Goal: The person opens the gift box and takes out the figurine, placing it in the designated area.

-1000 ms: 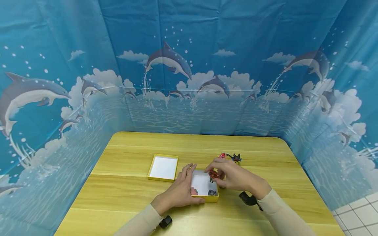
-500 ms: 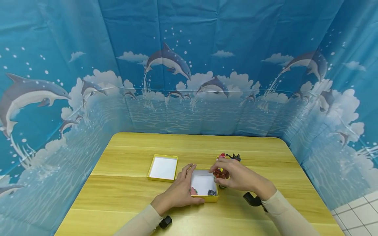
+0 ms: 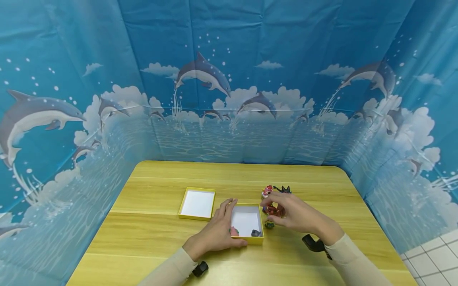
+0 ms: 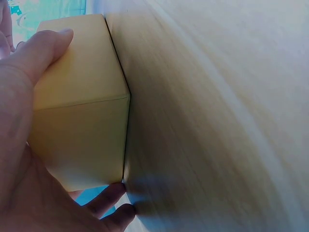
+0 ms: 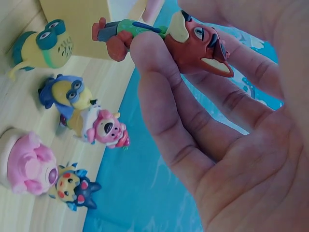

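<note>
My left hand (image 3: 218,230) grips an open yellow box (image 3: 250,241) at its left side, with the thumb (image 4: 53,43) along the front wall. Inside the box, a pink figurine (image 3: 234,231) lies in the near left corner and a dark grey one (image 3: 255,233) in the near right corner. Just right of the box, my right hand (image 3: 295,212) pinches a fox figurine (image 5: 190,50) between thumb and fingers, above the table. The fox has a green top and lies sideways in the right wrist view. Beneath the right hand stands a yellow goggled figurine (image 5: 55,46).
More figurines stand right of the box: a goggled one in blue (image 5: 72,92), a pink bear in white (image 5: 106,126), a pink bear (image 5: 34,164) and a black-eared yellow one (image 5: 72,186). A white-lined yellow lid (image 3: 196,217) lies left. Dolphin-print curtains (image 3: 214,135) surround the table.
My right hand has moved right with the fox figurine, from over the box's right edge to beside the box. The left hand and box stay in place.
</note>
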`<state>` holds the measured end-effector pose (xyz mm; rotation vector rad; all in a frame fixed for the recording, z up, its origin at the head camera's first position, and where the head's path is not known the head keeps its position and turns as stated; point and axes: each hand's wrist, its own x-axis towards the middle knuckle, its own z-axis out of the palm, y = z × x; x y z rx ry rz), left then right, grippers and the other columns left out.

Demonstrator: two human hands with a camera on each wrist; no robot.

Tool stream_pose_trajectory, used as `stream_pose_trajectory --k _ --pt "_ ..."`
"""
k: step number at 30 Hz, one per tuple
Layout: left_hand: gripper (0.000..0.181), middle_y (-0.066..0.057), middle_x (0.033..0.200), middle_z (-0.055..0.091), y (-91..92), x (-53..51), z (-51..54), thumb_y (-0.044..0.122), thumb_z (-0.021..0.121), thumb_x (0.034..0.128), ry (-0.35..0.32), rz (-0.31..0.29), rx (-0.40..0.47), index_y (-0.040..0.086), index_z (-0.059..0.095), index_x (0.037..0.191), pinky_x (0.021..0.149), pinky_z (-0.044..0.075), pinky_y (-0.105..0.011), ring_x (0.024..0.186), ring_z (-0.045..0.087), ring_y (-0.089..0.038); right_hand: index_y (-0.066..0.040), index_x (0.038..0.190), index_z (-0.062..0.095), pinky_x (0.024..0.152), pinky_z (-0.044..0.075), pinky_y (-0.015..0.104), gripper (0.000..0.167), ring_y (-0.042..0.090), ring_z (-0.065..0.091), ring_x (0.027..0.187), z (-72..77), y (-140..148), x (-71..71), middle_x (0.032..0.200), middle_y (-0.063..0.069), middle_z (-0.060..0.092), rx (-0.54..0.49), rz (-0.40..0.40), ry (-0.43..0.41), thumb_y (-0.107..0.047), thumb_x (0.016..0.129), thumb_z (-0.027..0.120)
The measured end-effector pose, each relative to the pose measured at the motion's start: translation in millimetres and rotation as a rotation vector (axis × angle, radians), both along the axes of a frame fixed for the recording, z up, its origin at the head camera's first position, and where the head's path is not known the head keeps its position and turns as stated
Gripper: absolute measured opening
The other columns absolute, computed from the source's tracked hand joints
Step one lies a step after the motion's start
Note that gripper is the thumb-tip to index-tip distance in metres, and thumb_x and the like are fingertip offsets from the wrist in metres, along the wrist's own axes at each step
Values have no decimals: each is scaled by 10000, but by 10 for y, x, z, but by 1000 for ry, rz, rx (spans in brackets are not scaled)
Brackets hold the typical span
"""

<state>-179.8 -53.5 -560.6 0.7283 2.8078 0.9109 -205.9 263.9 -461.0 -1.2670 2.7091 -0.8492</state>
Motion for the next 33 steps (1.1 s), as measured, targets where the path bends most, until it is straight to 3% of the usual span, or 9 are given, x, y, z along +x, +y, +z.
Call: stream_pose_trajectory --k 10,19,33 --pt "1398 -174 1945 146 -4 12 24 667 960 898 -8 -4 9 130 128 1884 1377 405 -700 1748 372 -432 -192 1376 782 777 656 256 323 -10 687 900 -3 139 43 1259 -6 795 5 -36 -21 -101 1072 848" --pt "1402 -177 1945 145 0 17 24 668 960 896 -11 -2 3 129 124 1884 1369 422 -692 1746 376 -429 -167 1354 767 775 663 290 303 0 685 910 -17 285 61 1151 1 784 12 -87 -59 -82 1070 833" --pt "1407 -172 1947 143 -6 5 -2 698 947 897 -5 -3 2 152 111 1889 1389 391 -694 1752 369 -416 -178 1287 763 748 636 274 267 -21 666 901 -173 479 55 1155 32 793 -3 -117 -89 -57 1061 836"
